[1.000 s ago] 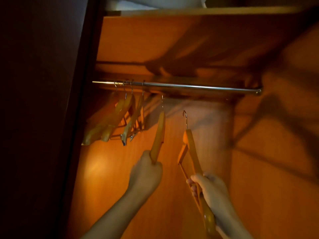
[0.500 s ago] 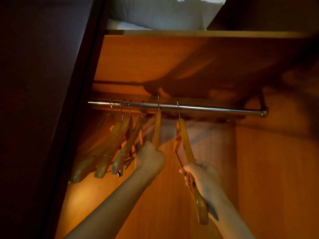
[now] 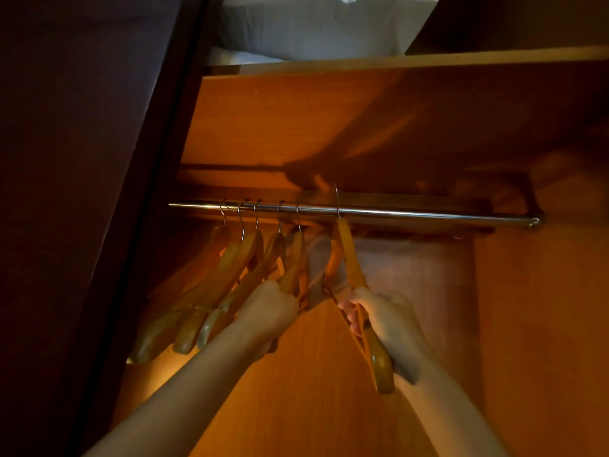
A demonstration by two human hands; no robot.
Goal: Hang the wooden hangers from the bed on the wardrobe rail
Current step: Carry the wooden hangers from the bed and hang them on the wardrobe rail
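A chrome wardrobe rail (image 3: 412, 214) runs across the wooden wardrobe. Several wooden hangers (image 3: 227, 275) hang from its left part. My left hand (image 3: 268, 306) grips the lower end of a wooden hanger (image 3: 296, 258) whose hook sits on the rail beside that group. My right hand (image 3: 384, 316) grips another wooden hanger (image 3: 349, 255) further right. Its metal hook (image 3: 336, 199) sticks up above the rail, crossing in front of it; I cannot tell whether it rests on the rail.
A wooden shelf (image 3: 362, 61) lies above the rail, with pale bedding (image 3: 313, 28) on top. A dark door panel (image 3: 82, 159) closes off the left side. The wardrobe's right wall (image 3: 543, 308) stands beyond the rail's end bracket (image 3: 535, 222). The rail's right half is bare.
Both hands have raised their hangers to the rail. The left hanger's hook now sits on the rail beside the group, and the right hanger's hook has risen above the rail.
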